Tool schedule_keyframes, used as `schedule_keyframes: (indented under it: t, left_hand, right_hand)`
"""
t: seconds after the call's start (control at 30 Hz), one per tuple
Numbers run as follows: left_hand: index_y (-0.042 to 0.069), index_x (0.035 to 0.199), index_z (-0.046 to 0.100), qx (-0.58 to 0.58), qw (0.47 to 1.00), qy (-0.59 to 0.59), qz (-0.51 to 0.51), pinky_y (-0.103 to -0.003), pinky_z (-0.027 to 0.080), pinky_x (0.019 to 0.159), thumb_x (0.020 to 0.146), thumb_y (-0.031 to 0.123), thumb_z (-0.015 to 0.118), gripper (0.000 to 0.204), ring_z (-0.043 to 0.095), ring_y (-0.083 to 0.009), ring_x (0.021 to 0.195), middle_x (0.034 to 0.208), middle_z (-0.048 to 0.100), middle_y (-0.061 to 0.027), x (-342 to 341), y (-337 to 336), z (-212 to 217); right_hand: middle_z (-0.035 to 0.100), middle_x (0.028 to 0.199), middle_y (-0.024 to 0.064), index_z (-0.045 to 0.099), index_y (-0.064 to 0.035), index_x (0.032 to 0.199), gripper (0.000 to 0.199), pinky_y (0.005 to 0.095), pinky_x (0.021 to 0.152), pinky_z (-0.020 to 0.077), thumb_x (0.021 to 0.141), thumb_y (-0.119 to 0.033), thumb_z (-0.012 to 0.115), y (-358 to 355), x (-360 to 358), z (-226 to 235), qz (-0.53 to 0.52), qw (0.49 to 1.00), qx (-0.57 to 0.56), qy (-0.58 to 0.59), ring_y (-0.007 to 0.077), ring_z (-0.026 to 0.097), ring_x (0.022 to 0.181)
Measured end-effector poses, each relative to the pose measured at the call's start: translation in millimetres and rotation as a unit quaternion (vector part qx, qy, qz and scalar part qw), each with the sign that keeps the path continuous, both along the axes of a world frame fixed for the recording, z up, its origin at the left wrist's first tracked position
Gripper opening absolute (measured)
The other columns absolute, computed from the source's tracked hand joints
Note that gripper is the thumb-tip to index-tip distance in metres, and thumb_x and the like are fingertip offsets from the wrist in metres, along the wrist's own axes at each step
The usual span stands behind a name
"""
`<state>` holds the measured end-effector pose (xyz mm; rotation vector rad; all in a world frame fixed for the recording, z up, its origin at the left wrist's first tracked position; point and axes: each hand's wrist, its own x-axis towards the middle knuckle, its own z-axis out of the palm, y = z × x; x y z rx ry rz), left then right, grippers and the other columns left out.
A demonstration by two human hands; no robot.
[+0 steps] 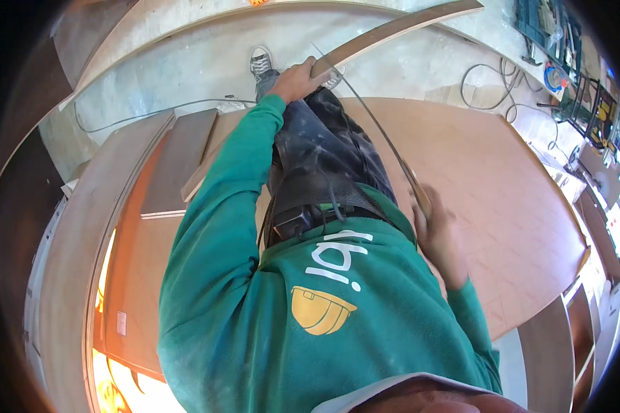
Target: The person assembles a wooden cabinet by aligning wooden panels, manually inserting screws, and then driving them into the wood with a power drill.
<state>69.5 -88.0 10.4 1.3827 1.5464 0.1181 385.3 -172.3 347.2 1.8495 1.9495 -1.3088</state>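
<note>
My left hand [295,81] is closed on a long, narrow brown wooden board [399,31] that reaches to the upper right. In my right hand [439,234] is the wooden handle of a handsaw [375,120], gripped beside my right hip. Its thin blade appears nearly edge-on and slants up and left. The blade crosses the board just right of my left fingers; whether the teeth touch the wood I cannot tell. Past my left forearm, a wooden end [198,180] sticks out, perhaps of the same board.
A large tan panel [489,206] lies to my right. Grey-brown boards [176,165] lean or lie at left, near an orange-lit panel [134,275]. Cables [506,79] loop on the floor at the upper right, near tools [548,24]. My shoe [260,62] stands on pale floor.
</note>
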Motion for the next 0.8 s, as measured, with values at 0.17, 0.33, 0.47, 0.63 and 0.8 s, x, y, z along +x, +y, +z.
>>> schedule_keyframes:
  t: [0.17,0.33,0.47,0.63,0.8]
  left_hand:
    - [-0.003,0.138,0.052,0.001,0.999,0.017,-0.043,-0.055,0.052,0.094,0.094,0.073,0.053,0.087,0.067,-0.0493,0.108,0.109,0.070,-0.0347,-4,8,-12]
    - [-0.002,0.130,0.056,0.063,0.998,0.015,-0.023,-0.056,0.052,0.092,0.094,0.072,0.055,0.083,0.068,-0.0506,0.104,0.106,0.071,-0.0335,-4,-8,-18]
    - [-0.002,0.123,0.058,0.027,1.000,-0.010,0.000,-0.057,0.051,0.091,0.093,0.073,0.056,0.080,0.068,-0.0512,0.102,0.104,0.071,-0.0342,0,7,-15]
    - [-0.003,0.123,0.058,0.018,0.998,-0.058,0.028,-0.057,0.051,0.091,0.092,0.074,0.056,0.083,0.068,-0.0522,0.102,0.102,0.070,-0.0358,11,11,5]
    - [-0.003,0.124,0.058,0.064,0.997,0.003,0.034,-0.056,0.050,0.092,0.092,0.073,0.057,0.082,0.067,-0.0523,0.105,0.106,0.070,-0.0363,-14,20,-19]
  right_hand:
    - [0.070,0.086,0.0298,0.054,-0.0080,0.138,0.043,0.0582,0.070,0.0553,0.103,-0.031,0.061,59,-66,-148,0.040,0.997,0.061,0.018,0.0518,0.068,0.083]
    - [0.072,0.094,0.0280,0.054,-0.0084,0.139,0.043,0.0560,0.073,0.0565,0.102,-0.027,0.062,37,-41,-89,0.028,0.997,0.067,0.011,0.0512,0.069,0.087]
    - [0.072,0.100,0.0278,0.053,-0.0093,0.141,0.042,0.0544,0.075,0.0577,0.102,-0.022,0.063,1,1,20,-0.017,1.000,-0.014,-0.004,0.0492,0.070,0.089]
    - [0.071,0.084,0.0275,0.052,-0.0091,0.139,0.040,0.0574,0.067,0.0554,0.103,-0.026,0.060,33,-30,-80,0.001,1.000,0.016,-0.022,0.0502,0.069,0.078]
    - [0.071,0.091,0.0290,0.056,-0.0065,0.135,0.039,0.0572,0.070,0.0559,0.103,-0.026,0.062,75,-62,-104,0.032,0.996,0.071,0.051,0.0500,0.069,0.083]
